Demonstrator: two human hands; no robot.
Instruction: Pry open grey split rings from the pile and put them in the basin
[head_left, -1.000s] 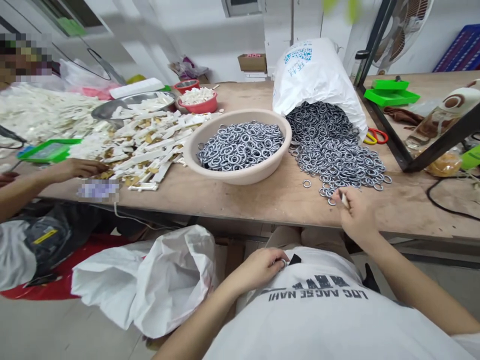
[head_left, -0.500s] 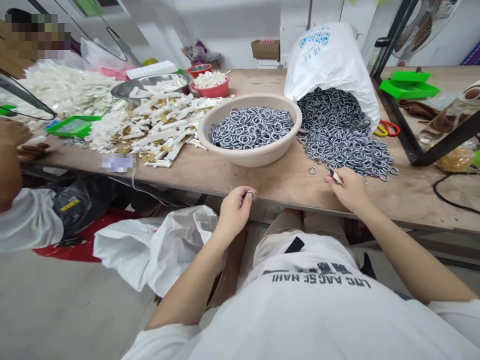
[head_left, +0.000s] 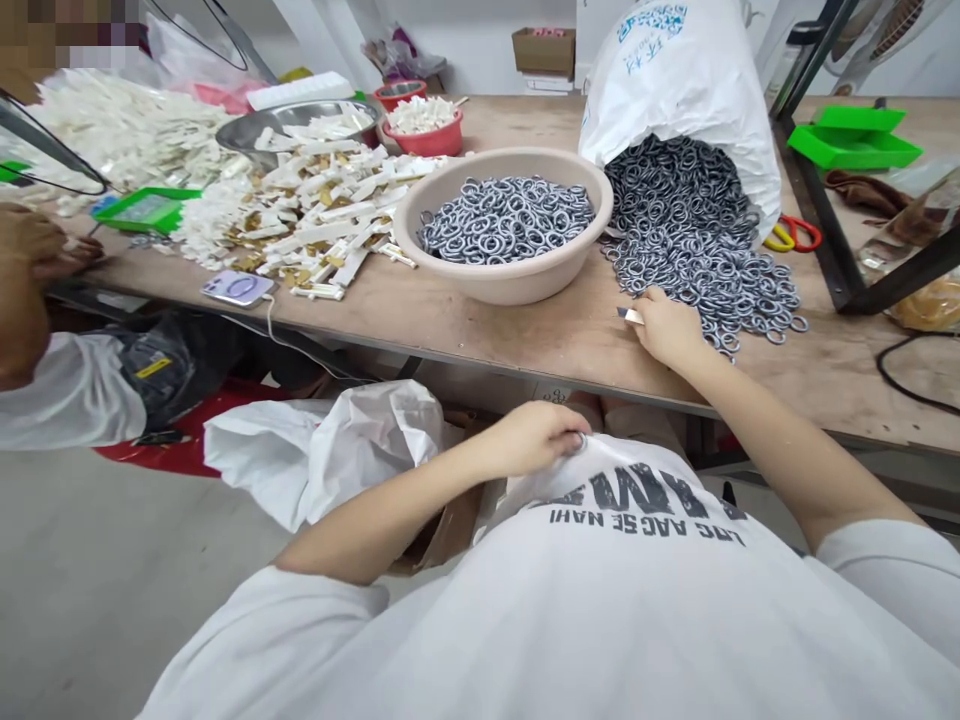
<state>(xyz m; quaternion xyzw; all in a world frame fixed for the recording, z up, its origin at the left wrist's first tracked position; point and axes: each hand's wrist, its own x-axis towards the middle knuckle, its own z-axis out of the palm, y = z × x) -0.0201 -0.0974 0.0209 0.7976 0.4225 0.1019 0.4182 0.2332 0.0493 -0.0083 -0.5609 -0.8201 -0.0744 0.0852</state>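
My left hand (head_left: 544, 438) is closed on a small grey ring (head_left: 581, 438), low at the front of my white shirt. Over the table's front part, my right hand (head_left: 667, 325) grips a small tool (head_left: 630, 315) with a pale body and dark tip. Just behind that hand, a heap of grey rings (head_left: 697, 250) spills out of a white sack (head_left: 679, 90). Left of the heap stands a beige basin (head_left: 502, 285) holding many similar rings.
White and gold pieces (head_left: 322, 220) cover the table's left part. A phone (head_left: 238, 288) lies near the edge. Scissors (head_left: 799, 234), green trays (head_left: 855, 140) and a black metal frame (head_left: 825, 220) are right. Another person's hands (head_left: 41, 240) rest far left.
My left hand has moved right and down, from the table edge to my shirt, with the ring. My right hand has shifted slightly left and up. The camera view has tilted down.
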